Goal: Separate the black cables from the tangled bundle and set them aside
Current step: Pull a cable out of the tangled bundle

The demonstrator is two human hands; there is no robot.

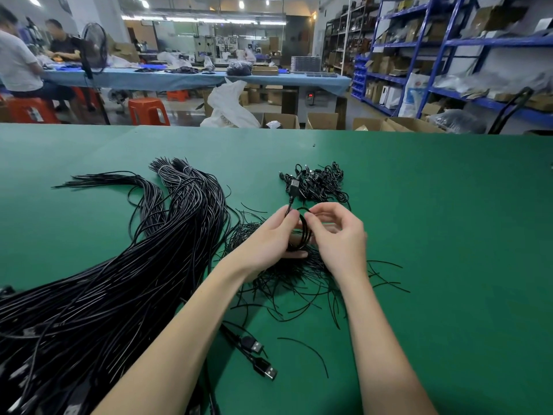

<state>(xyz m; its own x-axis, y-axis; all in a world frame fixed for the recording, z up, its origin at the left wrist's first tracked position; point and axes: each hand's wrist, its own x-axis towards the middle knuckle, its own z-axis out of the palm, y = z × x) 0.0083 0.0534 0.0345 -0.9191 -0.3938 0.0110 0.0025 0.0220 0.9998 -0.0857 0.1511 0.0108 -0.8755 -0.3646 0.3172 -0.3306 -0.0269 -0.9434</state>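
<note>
Risked letting the coil (pixel 303 232) spring loose, being springy and held only at a few points; could also have snagged the thin ties (pixel 299 280) heaped underneath. Looked glossy, black, wound in several loops, one USB plug (pixel 294 184) standing up above. Left hand (pixel 269 238) curled round the coil's lower side, right hand (pixel 335 235) pinching its top. Held just above the green desk (pixel 449 235), between the tangled bundle (pixel 119 280) at left and the finished pile (pixel 320 184) beyond.
</note>
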